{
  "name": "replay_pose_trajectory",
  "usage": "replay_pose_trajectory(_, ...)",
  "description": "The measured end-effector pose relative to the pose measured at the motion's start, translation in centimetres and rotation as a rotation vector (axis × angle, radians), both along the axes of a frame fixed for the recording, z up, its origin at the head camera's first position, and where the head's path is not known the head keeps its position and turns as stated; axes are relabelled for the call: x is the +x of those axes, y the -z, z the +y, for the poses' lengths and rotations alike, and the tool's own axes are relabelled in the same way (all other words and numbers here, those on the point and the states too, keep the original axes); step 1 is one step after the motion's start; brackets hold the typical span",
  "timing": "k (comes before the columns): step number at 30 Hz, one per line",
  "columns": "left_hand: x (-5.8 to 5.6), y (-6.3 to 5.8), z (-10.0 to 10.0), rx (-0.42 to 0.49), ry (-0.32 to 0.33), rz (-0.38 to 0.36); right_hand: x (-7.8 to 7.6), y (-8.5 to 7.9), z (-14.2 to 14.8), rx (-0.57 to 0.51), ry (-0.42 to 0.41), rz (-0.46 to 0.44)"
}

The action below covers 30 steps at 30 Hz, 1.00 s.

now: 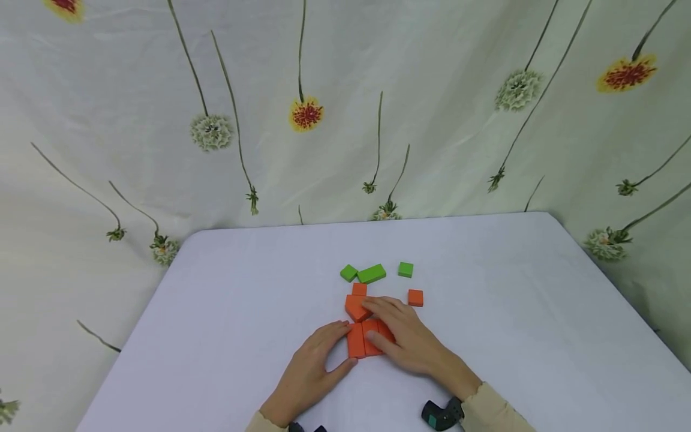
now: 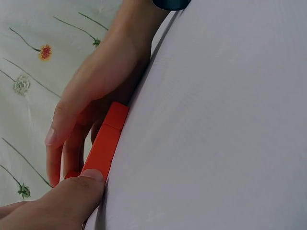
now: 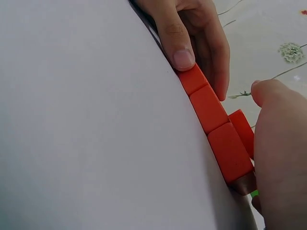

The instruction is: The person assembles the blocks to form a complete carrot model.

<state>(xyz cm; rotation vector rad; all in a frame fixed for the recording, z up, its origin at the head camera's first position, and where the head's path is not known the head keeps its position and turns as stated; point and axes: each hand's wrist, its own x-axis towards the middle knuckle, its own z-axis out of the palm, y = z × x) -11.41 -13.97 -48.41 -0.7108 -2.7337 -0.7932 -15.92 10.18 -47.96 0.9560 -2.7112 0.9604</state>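
Three orange blocks point(image 1: 355, 341) stand side by side in a row on the white table. My left hand point(image 1: 310, 366) pinches the left end block, its thumb on the near face and its fingers behind. My right hand point(image 1: 407, 336) arches over the row's right side, with the thumb point(image 3: 265, 93) raised above the blocks. Its fingertips reach a larger orange block point(image 1: 354, 306) behind the row, partly hidden by them. In the right wrist view a dark fingertip point(image 3: 243, 184) lies at the row's right end. A small orange block point(image 1: 359, 289) sits just behind the larger one.
Another small orange block point(image 1: 415, 298) lies right of the group. Farther back are a long green block point(image 1: 372, 273) and two small green blocks, one on its left point(image 1: 348, 273) and one on its right point(image 1: 405, 269). A flower-patterned cloth point(image 1: 432, 156) hangs behind the table point(image 1: 243, 288).
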Motion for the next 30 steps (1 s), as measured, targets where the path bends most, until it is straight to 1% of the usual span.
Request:
replay_pose_trajectory(3,0.01,0.02,-0.07,-0.009,-0.007,-0.016,-0.02,-0.04,-0.06,0.019,0.027,-0.017)
replay_pose_trajectory(6,0.03,0.07,-0.11,-0.016,-0.013,-0.037,-0.10,0.04,-0.06,0.036,0.029,-0.007)
replay_pose_trajectory(8,0.04,0.10,-0.11,-0.016,-0.012,-0.036,-0.13,0.06,-0.03,0.046,0.027,0.001)
replay_pose_trajectory(15,-0.01,0.18,-0.08,-0.008,-0.009,-0.026,-0.02,-0.29,0.12,-0.005,0.021,-0.026)
replay_pose_trajectory(19,-0.01,0.13,-0.06,-0.003,-0.008,-0.030,-0.06,-0.35,0.17,-0.006,0.018,-0.041)
replay_pose_trajectory(24,-0.03,0.06,0.05,-0.021,-0.020,-0.054,-0.17,-0.31,0.34,-0.052,0.053,-0.074)
replay_pose_trajectory(26,-0.03,0.05,0.08,-0.029,-0.025,-0.061,-0.30,-0.24,0.46,-0.058,0.082,-0.049)
replay_pose_trajectory(27,-0.02,0.05,0.09,-0.033,-0.027,-0.062,-0.40,-0.20,0.53,-0.059,0.099,-0.023)
replay_pose_trajectory(30,-0.04,0.02,0.11,-0.031,-0.027,-0.063,-0.76,-0.14,0.85,-0.070,0.168,0.086)
